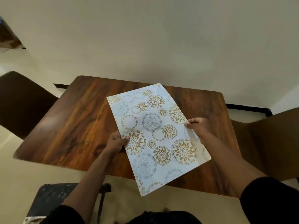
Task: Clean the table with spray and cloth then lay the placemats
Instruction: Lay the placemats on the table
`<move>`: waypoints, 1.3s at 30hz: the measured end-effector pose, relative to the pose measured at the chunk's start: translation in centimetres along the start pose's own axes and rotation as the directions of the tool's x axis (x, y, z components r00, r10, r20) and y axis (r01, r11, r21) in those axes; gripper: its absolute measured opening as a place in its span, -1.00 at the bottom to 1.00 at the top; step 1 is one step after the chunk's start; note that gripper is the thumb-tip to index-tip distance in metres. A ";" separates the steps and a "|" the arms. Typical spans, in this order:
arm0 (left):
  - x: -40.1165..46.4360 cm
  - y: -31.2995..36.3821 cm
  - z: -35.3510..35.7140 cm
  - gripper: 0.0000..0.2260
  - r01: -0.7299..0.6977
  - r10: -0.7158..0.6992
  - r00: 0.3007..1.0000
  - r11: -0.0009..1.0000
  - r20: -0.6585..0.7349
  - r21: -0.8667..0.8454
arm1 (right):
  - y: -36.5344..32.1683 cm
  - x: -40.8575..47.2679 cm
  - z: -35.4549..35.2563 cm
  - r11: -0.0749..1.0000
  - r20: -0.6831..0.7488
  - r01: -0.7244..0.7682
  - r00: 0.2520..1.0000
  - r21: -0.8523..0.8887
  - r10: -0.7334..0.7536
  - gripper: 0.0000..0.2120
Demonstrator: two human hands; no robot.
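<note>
1. Nearest, a dark stool (pixel 51 201) stands at the lower left, just off the table's near edge.
2. The left hand (pixel 116 141) pinches the placemat (pixel 155 135) on its left long edge, thumb on top; the right hand (pixel 196 126) clamps the opposite edge. Gripping both sides likely keeps the thin sheet flat and steerable.
3. The placemat hangs above the wooden table (pixel 77 123), angled, its near corner past the table's edge, not yet laid.
4. Brown chairs (pixel 22 102) flank the table.
5. No brand or writing is readable; only gold and blue floral circles.
</note>
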State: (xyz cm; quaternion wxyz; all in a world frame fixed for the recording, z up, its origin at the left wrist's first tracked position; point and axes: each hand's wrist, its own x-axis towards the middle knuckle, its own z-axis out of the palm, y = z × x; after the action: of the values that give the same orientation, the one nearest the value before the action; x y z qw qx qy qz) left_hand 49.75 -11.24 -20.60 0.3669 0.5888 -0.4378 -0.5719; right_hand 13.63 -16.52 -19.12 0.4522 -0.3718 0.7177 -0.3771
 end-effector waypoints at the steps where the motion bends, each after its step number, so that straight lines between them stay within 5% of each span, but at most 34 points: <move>1: 0.3 0.0 0.6 -0.85 -0.002 0.002 1.000 1.000 0.006 0.015 | 0.4 0.2 -0.6 0.999 -0.013 -0.006 1.000 0.033 0.007 -0.79; 12: 2.4 0.5 6.3 -0.81 -0.037 0.038 0.991 0.999 -0.130 0.010 | 2.3 0.0 -3.6 0.977 -0.137 0.013 0.990 0.215 0.017 -0.87; 18: 3.0 0.8 8.1 -0.65 -0.003 -0.043 0.976 0.978 -0.215 -0.207 | 2.0 0.0 -4.4 0.957 -0.159 0.020 0.987 0.290 0.027 -0.86; 39: 11.8 0.6 5.7 -0.70 0.020 -0.037 0.998 0.959 -0.055 -0.284 | 4.5 0.1 -4.2 0.940 -0.246 -0.105 0.950 0.324 0.191 -0.76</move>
State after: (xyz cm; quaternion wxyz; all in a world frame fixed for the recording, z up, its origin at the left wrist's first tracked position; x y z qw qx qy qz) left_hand 43.55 -22.07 -24.68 0.4519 0.5532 -0.3318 -0.6161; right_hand 8.81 -13.76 -21.84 0.4280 -0.1857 0.7322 -0.4962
